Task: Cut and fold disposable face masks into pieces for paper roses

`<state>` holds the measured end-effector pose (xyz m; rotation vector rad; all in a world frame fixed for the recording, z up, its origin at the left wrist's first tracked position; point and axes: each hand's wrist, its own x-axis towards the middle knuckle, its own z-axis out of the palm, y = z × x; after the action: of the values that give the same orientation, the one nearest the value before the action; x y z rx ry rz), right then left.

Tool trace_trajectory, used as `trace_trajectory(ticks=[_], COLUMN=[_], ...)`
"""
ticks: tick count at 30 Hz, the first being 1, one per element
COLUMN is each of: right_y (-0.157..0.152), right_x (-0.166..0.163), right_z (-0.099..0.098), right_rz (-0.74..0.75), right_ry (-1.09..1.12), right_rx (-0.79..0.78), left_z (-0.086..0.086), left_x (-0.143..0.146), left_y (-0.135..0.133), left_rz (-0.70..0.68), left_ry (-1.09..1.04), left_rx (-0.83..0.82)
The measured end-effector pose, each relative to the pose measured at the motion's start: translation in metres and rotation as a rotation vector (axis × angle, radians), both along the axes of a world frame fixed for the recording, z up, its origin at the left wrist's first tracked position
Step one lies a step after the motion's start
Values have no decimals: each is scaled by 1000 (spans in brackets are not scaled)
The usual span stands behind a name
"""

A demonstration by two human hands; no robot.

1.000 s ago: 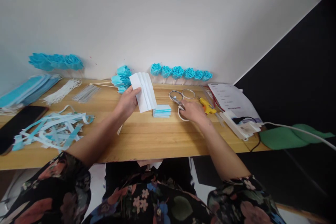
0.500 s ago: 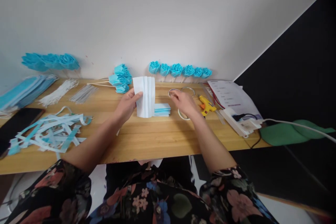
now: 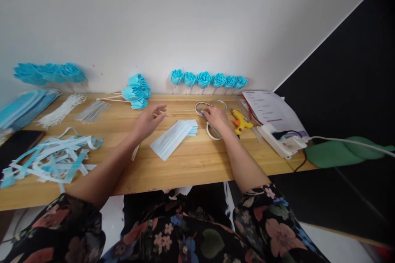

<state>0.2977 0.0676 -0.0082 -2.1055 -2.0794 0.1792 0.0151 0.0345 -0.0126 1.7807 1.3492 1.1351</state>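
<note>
My left hand hovers over the table left of centre, fingers apart and holding nothing. A pleated, pale blue-and-white mask sheet lies slanted below and to its right. One end of it rests on a small stack of blue folded mask pieces. My right hand is closed on a pair of scissors, whose loop handles stick out beyond the fingers. Just under that hand is a white tape roll, partly covered. A yellow glue gun lies to the right.
Blue mask-fabric roses stand along the wall, with more roses lying left of centre. Cut strips, white ear loops, grey wires, masks and a phone occupy the left. A power strip sits right.
My left hand has let go of the mask sheet and drawn slightly left. The sheet now lies slanted on the table. My right hand has closed on the scissors.
</note>
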Motion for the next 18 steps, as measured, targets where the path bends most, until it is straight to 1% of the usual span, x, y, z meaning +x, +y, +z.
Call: trace_trajectory(ticks=[2, 6, 9, 12, 14, 16, 18], right_y=[3, 7, 7, 4, 0, -5, -10], right_x=[-1, 0, 1, 1, -2, -7, -12], right_z=[-3, -10, -12, -10, -8, -6, -5], right_rz=[-16, -36, -49, -47, 34, 195, 340], right_ry=[-5, 20, 58, 141, 306, 539, 732], right_rx=[1, 26, 51, 134, 200, 230, 238], left_z=[0, 3, 11, 24, 32, 36, 36], left_x=[0, 5, 12, 22, 32, 42, 53], left_y=[2, -2, -6, -5, -3, 1, 6], left_rz=[-2, -76, -130, -167, -178, -174, -174], left_ry=[26, 47, 74, 108, 134, 171, 195], left_rx=[35, 36, 37, 45, 57, 70, 69])
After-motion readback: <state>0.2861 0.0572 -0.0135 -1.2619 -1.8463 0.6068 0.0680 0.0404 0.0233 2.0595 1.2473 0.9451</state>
